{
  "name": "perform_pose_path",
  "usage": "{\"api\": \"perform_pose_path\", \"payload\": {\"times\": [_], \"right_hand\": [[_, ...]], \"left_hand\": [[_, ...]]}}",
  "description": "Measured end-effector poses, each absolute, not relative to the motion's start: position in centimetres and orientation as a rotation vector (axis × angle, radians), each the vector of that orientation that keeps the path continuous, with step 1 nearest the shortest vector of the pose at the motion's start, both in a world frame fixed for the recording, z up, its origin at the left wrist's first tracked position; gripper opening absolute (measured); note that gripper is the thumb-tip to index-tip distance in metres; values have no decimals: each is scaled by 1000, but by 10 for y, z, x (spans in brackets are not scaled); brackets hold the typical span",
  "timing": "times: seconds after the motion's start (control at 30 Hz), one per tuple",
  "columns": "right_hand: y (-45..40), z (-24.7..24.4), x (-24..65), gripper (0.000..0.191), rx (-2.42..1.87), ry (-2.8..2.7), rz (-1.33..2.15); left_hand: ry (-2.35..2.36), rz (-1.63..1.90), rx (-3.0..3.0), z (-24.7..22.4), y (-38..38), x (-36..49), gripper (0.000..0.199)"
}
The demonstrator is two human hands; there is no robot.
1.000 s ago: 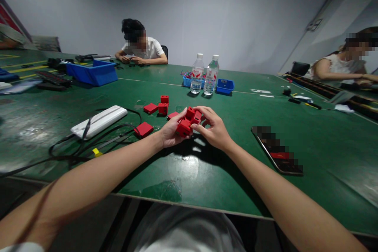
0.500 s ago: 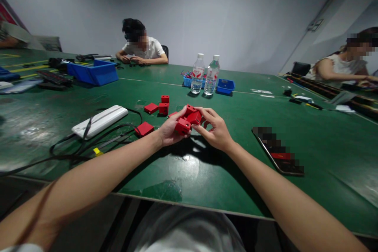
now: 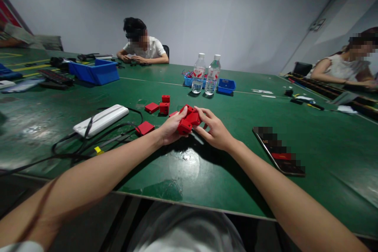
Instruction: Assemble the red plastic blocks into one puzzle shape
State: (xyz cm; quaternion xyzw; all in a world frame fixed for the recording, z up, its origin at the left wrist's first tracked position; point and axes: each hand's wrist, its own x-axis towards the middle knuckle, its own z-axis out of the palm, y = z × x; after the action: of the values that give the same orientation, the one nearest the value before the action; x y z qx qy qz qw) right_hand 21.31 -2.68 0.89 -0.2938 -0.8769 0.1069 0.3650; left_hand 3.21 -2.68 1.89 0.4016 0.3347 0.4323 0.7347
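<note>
Several red blocks [image 3: 185, 126] with small holes are clustered between my two hands, held above the green table. My left hand [image 3: 172, 129] is closed round the cluster from the left, its thumb lying along the top. From the right, my right hand [image 3: 215, 129] grips the cluster's far side with its fingertips, thumb bent near the front. Whether the blocks are joined I cannot tell. Beyond my left hand lie more pieces: a flat red piece [image 3: 145, 128], another flat one [image 3: 152, 107], and a red block [image 3: 164, 108] with one behind it.
A white power bank [image 3: 100, 120] with black cables lies at left, a phone [image 3: 277, 151] at right. Two water bottles [image 3: 212, 75] stand ahead by a small blue tray [image 3: 226, 86]. A blue bin [image 3: 94, 72] is at back left. Other people sit around the table [image 3: 236, 181].
The red blocks have turned slightly in my hands, and my right thumb has shifted a little. The whole view has moved slightly; both hands keep their hold.
</note>
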Motion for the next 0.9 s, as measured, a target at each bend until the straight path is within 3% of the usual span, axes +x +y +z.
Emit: {"api": "perform_pose_path", "payload": {"times": [0.27, 0.77, 0.9], "right_hand": [[-24, 3, 215, 73, -836, -2354, 354], [-24, 1, 214, 74, -812, -2365, 352], [-21, -1, 216, 67, -859, -2380, 256]], "left_hand": [[823, 874, 732, 17, -23, 30, 38], [848, 801, 792, 17, -22, 28, 39], [887, 815, 769, 17, -22, 29, 37]]}}
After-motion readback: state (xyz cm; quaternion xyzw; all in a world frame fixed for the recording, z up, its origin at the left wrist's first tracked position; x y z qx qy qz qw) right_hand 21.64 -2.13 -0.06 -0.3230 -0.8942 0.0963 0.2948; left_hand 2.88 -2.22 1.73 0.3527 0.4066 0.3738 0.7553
